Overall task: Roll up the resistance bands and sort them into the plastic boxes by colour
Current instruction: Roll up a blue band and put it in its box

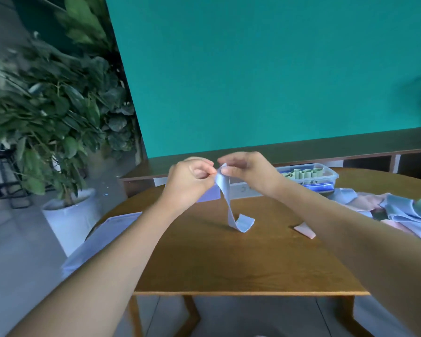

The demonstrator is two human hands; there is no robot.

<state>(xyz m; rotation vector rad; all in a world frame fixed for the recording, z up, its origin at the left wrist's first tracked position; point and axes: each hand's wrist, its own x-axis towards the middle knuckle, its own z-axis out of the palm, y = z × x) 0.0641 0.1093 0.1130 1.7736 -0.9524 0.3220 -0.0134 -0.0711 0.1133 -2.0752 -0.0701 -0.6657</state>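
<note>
A pale blue resistance band [225, 190] hangs from two hands held above the wooden surface [229, 259], its lower end curled and touching the wood. The left hand [190, 177] and right hand [247, 170] both pinch the band's top edge between thumb and fingertips, apparently starting the roll. Beyond them sits a clear plastic box [309, 177] holding rolled green bands [304, 173]; a loose pile of blue, pink and green bands [404, 210] lies at right, and a single pink band [304, 230] near the right forearm. With the strip dangling and slack, a first turn begun crooked could telescope, or the slippery end could spring from the pinch and unwind.
</note>
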